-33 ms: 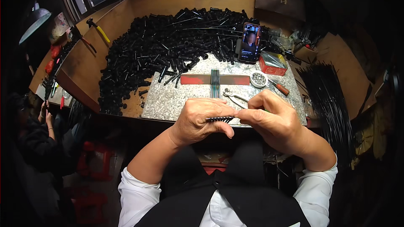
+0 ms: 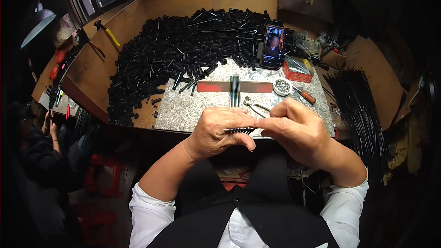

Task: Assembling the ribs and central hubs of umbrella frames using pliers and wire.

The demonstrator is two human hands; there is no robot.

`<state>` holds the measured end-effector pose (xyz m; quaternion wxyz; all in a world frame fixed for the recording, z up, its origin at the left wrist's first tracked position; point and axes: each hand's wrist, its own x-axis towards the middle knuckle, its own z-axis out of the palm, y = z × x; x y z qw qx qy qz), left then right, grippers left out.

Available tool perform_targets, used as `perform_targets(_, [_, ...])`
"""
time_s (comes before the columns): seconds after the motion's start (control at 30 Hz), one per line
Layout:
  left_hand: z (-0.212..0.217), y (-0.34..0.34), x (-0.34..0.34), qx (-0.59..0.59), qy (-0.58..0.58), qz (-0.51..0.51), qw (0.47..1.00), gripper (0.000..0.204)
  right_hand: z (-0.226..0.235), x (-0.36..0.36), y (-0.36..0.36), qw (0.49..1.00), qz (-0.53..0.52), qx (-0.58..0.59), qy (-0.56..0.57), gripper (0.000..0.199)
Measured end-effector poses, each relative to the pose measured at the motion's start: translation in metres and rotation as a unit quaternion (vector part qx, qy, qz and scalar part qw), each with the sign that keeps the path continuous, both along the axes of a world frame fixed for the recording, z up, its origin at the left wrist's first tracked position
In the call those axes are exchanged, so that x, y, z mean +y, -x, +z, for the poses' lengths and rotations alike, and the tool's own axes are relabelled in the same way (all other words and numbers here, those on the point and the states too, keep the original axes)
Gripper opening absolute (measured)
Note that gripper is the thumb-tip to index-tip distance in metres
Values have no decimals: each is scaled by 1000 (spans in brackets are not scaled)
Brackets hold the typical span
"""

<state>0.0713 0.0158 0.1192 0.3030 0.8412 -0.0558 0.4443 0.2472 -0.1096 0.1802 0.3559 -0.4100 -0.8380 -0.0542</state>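
My left hand (image 2: 219, 128) is closed over a flat row of thin dark rods (image 2: 235, 93). They stretch away from me across a red-and-dark flat bar (image 2: 259, 87) on the speckled board. Several black rod ends (image 2: 240, 130) stick out side by side between its fingers and thumb. My right hand (image 2: 296, 126) is pinched, its fingertips meeting the left fingertips at those ends. A bit of green shows in its grip, but I cannot make out what it holds. Metal pincers (image 2: 256, 104) lie just beyond the hands.
Black tubular parts (image 2: 179, 50) are heaped behind the board (image 2: 179, 110). On its right are a dish of small metal pieces (image 2: 282, 86), an orange-handled tool (image 2: 307, 96), a red box (image 2: 298, 70) and a propped phone (image 2: 273, 46). A black rod bundle (image 2: 360, 110) leans right. Another person (image 2: 48, 142) works left.
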Motion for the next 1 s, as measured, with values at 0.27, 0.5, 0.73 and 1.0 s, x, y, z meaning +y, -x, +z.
perform_targets(0.27, [-3, 1, -7, 60, 52, -21, 997, 37, 7, 12, 14, 988, 65, 123, 64, 38])
perform_targets(0.5, [-27, -3, -6, 114, 23, 46, 992, 53, 2, 22, 15, 990, 84, 65, 99, 28])
perform_targets(0.73, [-90, 5, 9, 368, -143, 136, 909, 81, 8, 23, 16, 992, 79, 51, 82, 17])
perform_targets(1.0, [-53, -2, 9, 237, -145, 125, 953, 70, 83, 23, 4, 991, 104, 80, -8, 8])
